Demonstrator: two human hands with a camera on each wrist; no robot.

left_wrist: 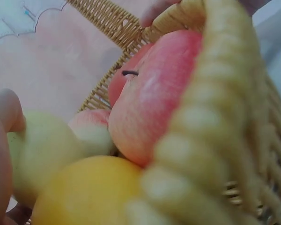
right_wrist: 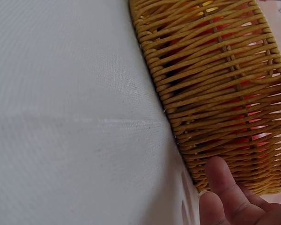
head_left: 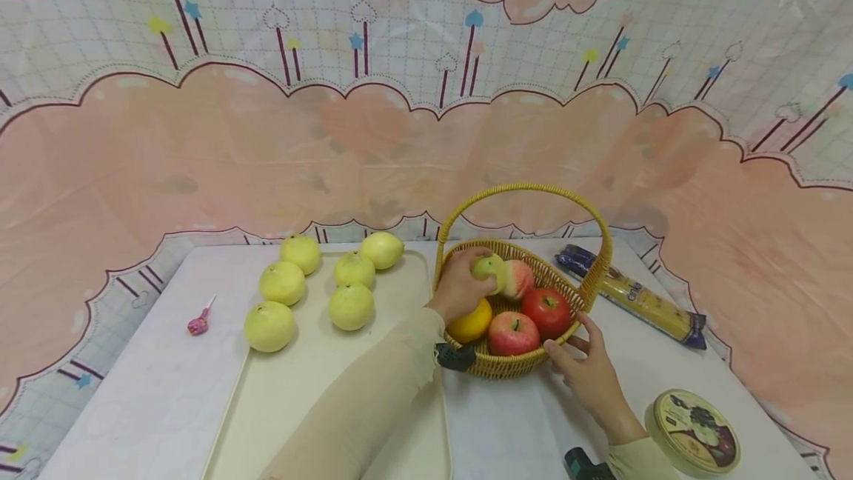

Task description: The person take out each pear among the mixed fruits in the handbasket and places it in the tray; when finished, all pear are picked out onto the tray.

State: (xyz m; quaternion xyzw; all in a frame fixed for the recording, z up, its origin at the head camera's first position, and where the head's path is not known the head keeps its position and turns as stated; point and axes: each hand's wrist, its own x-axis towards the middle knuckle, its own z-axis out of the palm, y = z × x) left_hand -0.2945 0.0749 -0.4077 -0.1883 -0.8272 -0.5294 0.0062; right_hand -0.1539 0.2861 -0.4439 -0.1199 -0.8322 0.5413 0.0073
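A yellow wicker basket (head_left: 503, 369) with a tall arched handle stands on the white table. My left hand (head_left: 463, 284) reaches inside it and grips a round yellow-green fruit (head_left: 489, 269), whose exact kind I cannot tell. In the left wrist view that fruit is blurred beside an orange (left_wrist: 91, 192). Around it in the basket lie a peach (head_left: 519, 279), a red apple (head_left: 546, 310) and a pinkish apple (head_left: 514, 333). My right hand (head_left: 589, 369) holds the basket's near right side, with a finger at the rim; fingertips (right_wrist: 219, 171) lie against the weave in the right wrist view.
Several pale yellow-green fruits (head_left: 351, 307) sit on and along a cream tray (head_left: 320, 384) to the left. Farther left lies a wrapped lollipop (head_left: 198, 323). Right of the basket are a yellow-and-blue packet (head_left: 646, 306) and a round tin (head_left: 696, 430). Printed cloth hangs behind.
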